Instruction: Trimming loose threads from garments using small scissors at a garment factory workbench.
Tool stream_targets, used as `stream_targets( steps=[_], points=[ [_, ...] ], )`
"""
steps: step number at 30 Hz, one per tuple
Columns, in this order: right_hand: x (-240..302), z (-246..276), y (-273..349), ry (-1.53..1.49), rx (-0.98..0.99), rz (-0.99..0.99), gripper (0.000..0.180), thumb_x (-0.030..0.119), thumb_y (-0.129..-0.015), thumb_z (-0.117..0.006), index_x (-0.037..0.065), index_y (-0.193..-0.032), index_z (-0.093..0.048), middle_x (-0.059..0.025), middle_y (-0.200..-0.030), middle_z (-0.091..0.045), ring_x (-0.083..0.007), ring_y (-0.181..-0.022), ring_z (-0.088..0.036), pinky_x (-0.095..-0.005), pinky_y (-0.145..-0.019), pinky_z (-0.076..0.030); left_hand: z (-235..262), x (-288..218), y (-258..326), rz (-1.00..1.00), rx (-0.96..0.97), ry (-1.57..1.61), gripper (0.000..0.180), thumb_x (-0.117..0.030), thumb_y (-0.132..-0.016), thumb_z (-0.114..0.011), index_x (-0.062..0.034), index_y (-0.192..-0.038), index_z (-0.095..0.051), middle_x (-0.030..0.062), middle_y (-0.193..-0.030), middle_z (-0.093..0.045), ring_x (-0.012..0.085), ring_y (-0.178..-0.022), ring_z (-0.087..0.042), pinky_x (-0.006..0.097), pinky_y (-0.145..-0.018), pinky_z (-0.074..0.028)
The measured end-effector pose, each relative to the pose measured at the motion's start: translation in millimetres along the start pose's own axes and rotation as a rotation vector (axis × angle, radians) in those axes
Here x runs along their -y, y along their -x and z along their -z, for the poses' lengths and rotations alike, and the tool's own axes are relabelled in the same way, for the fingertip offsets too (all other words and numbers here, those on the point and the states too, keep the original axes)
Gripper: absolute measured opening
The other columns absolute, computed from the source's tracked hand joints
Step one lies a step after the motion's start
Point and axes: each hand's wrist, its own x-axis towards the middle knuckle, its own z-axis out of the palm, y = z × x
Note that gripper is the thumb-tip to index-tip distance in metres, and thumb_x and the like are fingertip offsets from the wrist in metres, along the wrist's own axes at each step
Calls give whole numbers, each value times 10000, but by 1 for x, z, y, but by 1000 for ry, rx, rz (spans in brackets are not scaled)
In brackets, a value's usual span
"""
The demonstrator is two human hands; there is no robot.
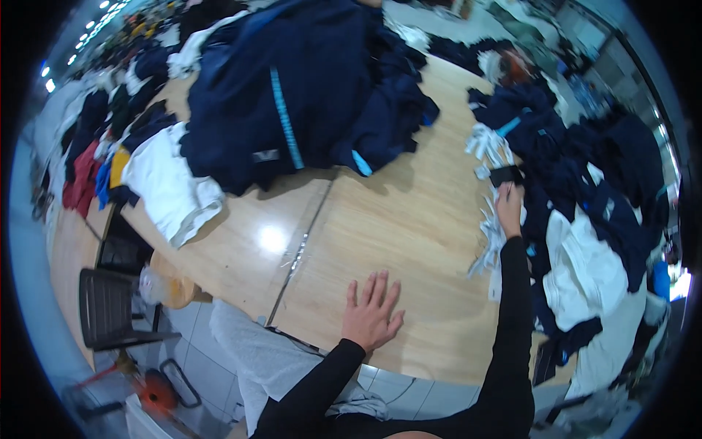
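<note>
My left hand (pixel 373 311) lies flat on the pale wooden table (pixel 409 234), fingers spread, holding nothing. Stretched out to the right, my right hand (pixel 510 208) has its fingers closed on a small black flat piece (pixel 505 175); blur hides exactly what it is. Around that hand lie white strips (pixel 488 238), with another white bunch (pixel 486 143) just beyond. A large navy garment (pixel 314 95) with a light blue stripe is spread over the far side of the table, apart from both hands.
Navy garments (pixel 614 212) and white cloth (pixel 581 271) are heaped along the right. A white garment (pixel 172 179) hangs over the table's left edge, near more mixed clothes (pixel 88 175). At lower left stands a dark chair (pixel 110 307). A seam (pixel 300 252) crosses the tabletop.
</note>
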Motion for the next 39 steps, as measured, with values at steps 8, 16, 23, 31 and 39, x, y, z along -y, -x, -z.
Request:
stream_targets(
  steps=[8, 16, 23, 31, 39],
  points=[
    [174, -96, 141, 72, 281, 25, 283, 258, -1055, -657, -21, -1022, -625, -301, -887, -699, -501, -849, -697, -554, -713, -507, 6, 9, 15, -28, -80, 24, 672, -508, -1042, -561, -123, -1592, -519, 163, -1728, -391, 322, -1612, -334, 647, -1283, -225],
    [269, -94, 288, 357, 204, -51, 167, 96, -934, -671, 59, -1075, -590, -211, -997, -702, -472, -967, -699, -595, -774, -535, -7, 56, 26, 460, -540, 1207, 272, -139, -1013, -697, -22, -1257, -726, 129, -1192, -742, 211, -1097, -723, 391, -968, -584],
    [301, -104, 301, 422, 155, 21, 252, 101, -882, -734, 89, -1058, -555, -132, -1045, -667, -393, -953, -699, -553, -762, -543, 126, 263, -90, 527, -995, 695, 883, -236, -964, -799, 47, -1619, -278, 273, -1616, -352, 426, -1406, -511, 461, -1107, -515],
    [299, -101, 299, 378, 158, -36, 262, 90, -884, -729, 86, -1074, -548, -153, -1037, -684, -433, -941, -712, -580, -766, -534, 190, 294, -146, 699, -574, 799, 879, -206, -933, -871, 44, -1613, -374, 175, -1269, -744, 230, -1164, -710, 423, -978, -592],
    [282, -104, 299, 294, 69, -88, 298, 82, -900, -713, 78, -1167, -580, -174, -1146, -744, -457, -990, -725, -543, -812, -543, 173, 209, -108, 217, -452, 896, 230, -197, -879, -824, -11, -763, -755, 103, -660, -739, 151, -636, -755, 314, -648, -593]
  ],
)
